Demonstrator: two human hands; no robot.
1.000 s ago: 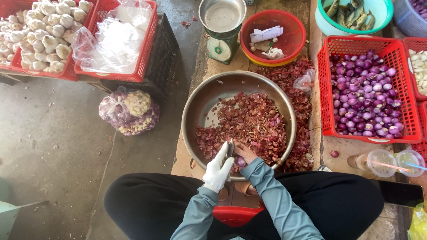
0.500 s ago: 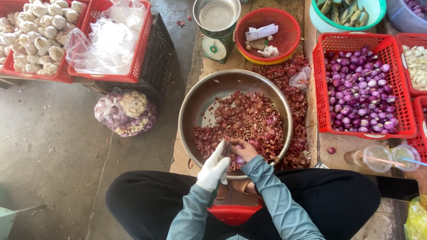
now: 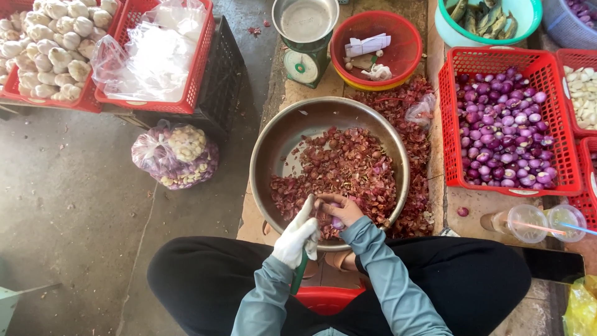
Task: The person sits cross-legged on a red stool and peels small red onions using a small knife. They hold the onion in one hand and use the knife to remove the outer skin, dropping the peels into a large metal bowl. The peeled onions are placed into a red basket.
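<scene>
The left hand (image 3: 298, 236), wearing a white glove, is gripping a green-handled knife (image 3: 301, 272) at the near rim of the big metal basin (image 3: 273, 140). The bare right hand (image 3: 339, 211) is closing around a small purple shallot (image 3: 336, 223), holding it just over that same near rim, touching the knife hand.

Judging by how things lie, the peeling is well under way: reddish shallot skins (image 3: 348, 168) are covering most of the basin's bottom and spilling onto the floor along its right side, and the red crate (image 3: 449, 124) to the right is sitting nearly full of peeled purple bulbs. How many unpeeled ones are left is hard to tell; none are showing clearly among the skins.

Room is tight. The basin is sitting between the person's knees, with a green weighing scale (image 3: 306, 37) and a red bowl (image 3: 404, 62) crowding its far edge. A bag of garlic (image 3: 177, 155) is lying on the bare concrete floor (image 3: 74, 205) to the left, where the most open space is lying. Two plastic cups (image 3: 547, 221) are standing near the right knee.
</scene>
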